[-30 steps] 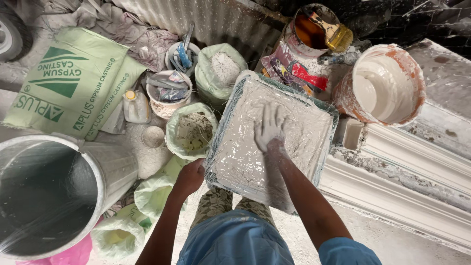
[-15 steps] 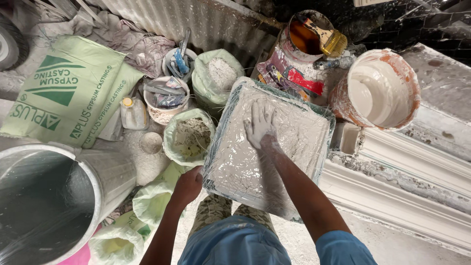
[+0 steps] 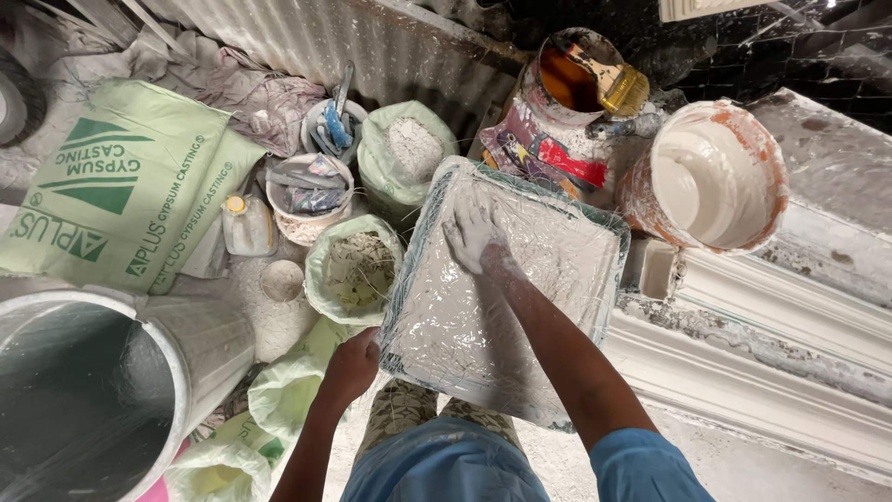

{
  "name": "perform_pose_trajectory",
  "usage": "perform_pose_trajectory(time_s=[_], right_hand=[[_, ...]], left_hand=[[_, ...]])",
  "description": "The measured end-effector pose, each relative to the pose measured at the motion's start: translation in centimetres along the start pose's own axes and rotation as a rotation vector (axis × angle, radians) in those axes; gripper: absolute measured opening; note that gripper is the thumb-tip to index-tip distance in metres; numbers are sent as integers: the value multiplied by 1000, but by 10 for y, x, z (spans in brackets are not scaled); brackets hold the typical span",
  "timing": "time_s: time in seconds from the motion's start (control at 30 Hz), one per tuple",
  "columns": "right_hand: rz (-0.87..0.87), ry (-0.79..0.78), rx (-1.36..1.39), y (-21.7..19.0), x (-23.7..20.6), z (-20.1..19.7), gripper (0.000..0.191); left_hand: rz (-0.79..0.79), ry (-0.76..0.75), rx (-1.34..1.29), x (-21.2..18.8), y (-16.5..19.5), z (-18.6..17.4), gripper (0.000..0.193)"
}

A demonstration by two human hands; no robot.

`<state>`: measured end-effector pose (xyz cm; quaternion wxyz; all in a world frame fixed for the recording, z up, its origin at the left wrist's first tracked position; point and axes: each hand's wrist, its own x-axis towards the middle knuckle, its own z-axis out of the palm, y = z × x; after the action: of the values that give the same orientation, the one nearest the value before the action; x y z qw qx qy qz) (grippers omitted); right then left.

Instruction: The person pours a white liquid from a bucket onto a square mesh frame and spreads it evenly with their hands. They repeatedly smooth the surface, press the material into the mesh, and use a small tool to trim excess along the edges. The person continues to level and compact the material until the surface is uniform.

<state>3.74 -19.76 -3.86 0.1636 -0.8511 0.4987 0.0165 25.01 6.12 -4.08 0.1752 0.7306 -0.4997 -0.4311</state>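
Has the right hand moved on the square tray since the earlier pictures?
Yes. The right hand has slid across the wet plaster toward the tray's far-left corner, nearer the green bag of white powder.

White plaster over the square mould [image 3: 520, 307], crossed with a net of pale fibres. Right hand [image 3: 476, 237] coated white. Left hand [image 3: 351, 364] bare, unplastered. Pale green sack [image 3: 111, 195] with darker green triangles and lettering. Bucket [image 3: 711, 177] white inside, orange-stained outside. Tin [image 3: 576, 84] amber within, with a yellow-bristled brush [image 3: 618, 85]. Blue shirt [image 3: 446, 465]; patterned beige trousers [image 3: 400, 414]. Grey drum [image 3: 84, 400].
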Motion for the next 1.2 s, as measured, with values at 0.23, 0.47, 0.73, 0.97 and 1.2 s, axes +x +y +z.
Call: perform_pose_trajectory(time_s=[0.23, 0.47, 0.73, 0.97, 1.2], right_hand=[[-50, 72, -1, 16, -23, -18, 73], [-56, 46, -120, 59, -100, -35, 74], [137, -42, -209, 81, -117, -31, 80], [-12, -33, -184, 79, -103, -24, 73], [-133, -99, -91, 71, -82, -23, 76]], left_hand=[[0, 12, -16, -1, -1, 0, 45], [-56, -42, 10, 4, -5, 0, 47], [-51, -35, 31, 6, -7, -2, 47], [-27, -16, 72, 8, -13, 0, 47], [-7, 51, 85, 7, -16, 8, 47]])
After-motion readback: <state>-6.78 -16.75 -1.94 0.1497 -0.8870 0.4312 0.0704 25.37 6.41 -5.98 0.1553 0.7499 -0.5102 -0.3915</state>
